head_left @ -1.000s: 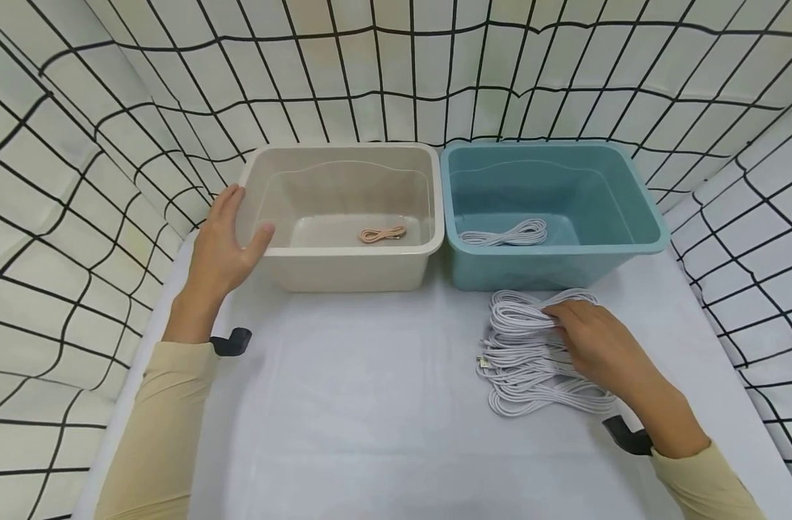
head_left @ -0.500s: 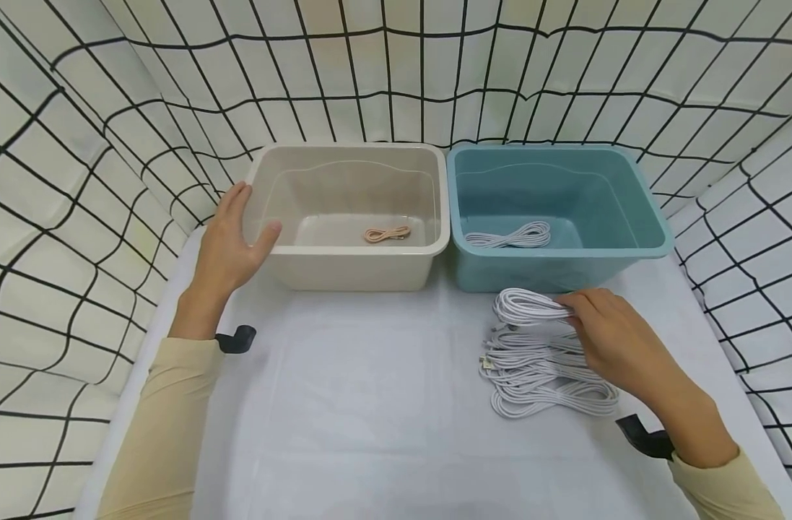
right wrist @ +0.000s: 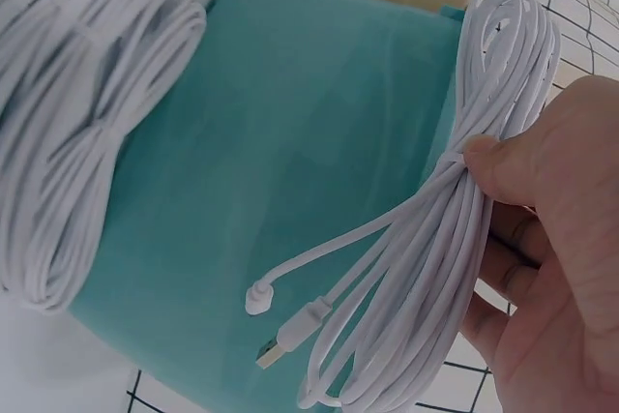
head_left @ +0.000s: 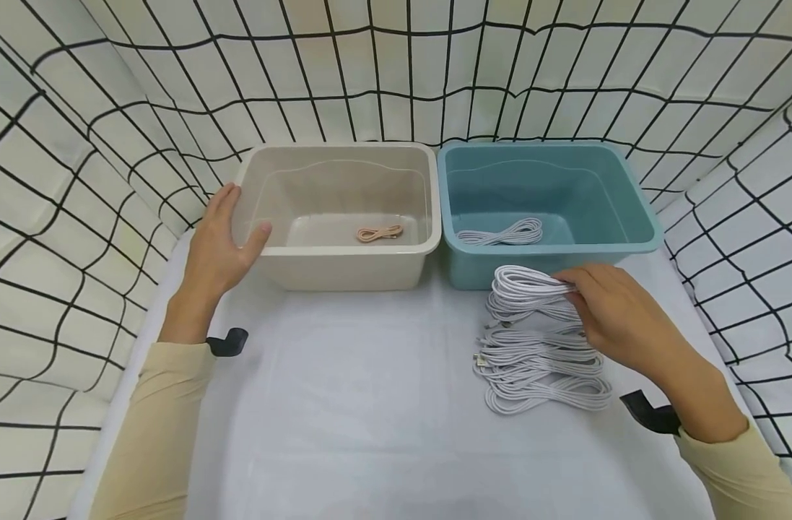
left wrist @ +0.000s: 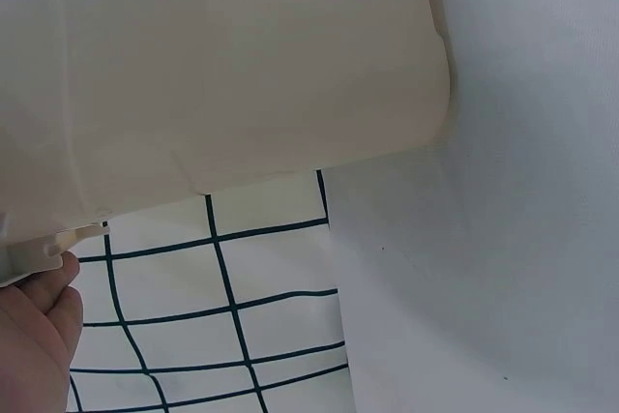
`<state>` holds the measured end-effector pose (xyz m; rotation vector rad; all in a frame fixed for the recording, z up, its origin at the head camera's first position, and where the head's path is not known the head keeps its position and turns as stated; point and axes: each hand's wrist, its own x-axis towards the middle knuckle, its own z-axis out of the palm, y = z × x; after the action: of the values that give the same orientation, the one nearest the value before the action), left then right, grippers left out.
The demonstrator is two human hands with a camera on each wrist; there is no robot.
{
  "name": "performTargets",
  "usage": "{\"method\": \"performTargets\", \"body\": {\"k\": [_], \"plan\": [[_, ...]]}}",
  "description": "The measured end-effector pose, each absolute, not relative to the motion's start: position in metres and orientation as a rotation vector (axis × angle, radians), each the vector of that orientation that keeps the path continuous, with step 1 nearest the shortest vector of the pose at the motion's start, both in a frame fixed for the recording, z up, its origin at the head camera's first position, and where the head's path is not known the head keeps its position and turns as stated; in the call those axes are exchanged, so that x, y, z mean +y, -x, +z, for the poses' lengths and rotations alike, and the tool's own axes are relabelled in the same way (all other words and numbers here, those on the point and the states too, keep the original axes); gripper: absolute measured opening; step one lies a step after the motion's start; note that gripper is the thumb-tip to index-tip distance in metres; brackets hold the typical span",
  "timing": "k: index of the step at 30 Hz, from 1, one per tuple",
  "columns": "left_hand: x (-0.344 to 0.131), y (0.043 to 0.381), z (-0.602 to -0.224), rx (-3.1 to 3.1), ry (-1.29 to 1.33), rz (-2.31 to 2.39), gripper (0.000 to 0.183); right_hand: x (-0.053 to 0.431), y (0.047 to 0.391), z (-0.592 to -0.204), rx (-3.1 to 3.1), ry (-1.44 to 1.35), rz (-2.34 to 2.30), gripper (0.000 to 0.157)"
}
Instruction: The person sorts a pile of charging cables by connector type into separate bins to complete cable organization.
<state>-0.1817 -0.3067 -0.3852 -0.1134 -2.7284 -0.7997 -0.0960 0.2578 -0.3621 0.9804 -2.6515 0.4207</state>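
Note:
My right hand (head_left: pixel 619 318) pinches a coiled white USB cable (right wrist: pixel 464 181) at its tied middle, between thumb and fingers. The right wrist view shows the cable's metal USB plug (right wrist: pixel 280 340) hanging free. This bundle is raised in front of the teal bin (head_left: pixel 545 269). Below it on the table lies a pile of more white cable bundles (head_left: pixel 538 368). My left hand (head_left: pixel 216 249) rests at the left rim of the beige bin (head_left: pixel 350 271), fingers along the outside and thumb over the front corner. In the left wrist view, its fingers (left wrist: pixel 63 307) touch the underside of the rim.
A small peach cable coil (head_left: pixel 379 233) lies inside the beige bin, and one white cable bundle (head_left: pixel 502 232) inside the teal bin. Both bins stand side by side on the white tablecloth (head_left: pixel 344 404). Black wire grid panels (head_left: pixel 408 65) rise at the back and sides.
My right hand has lifted one white cable bundle off the top of the pile, up toward the teal bin's front. The left hand stays at the beige bin's rim.

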Motion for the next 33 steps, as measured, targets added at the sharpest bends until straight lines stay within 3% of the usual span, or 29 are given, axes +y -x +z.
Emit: {"method": "performTargets", "body": {"k": [22, 33], "plan": [[-0.307, 0.181, -0.384, -2.705, 0.144, -0.826, 0.083, 0.25, 0.139, -0.313, -2.595, -1.05, 0.391, 0.04], [-0.307, 0.181, -0.383, -2.727, 0.12, -0.81, 0.083, 0.25, 0.17, -0.298, -2.585, -1.101, 0.418, 0.029]]}}
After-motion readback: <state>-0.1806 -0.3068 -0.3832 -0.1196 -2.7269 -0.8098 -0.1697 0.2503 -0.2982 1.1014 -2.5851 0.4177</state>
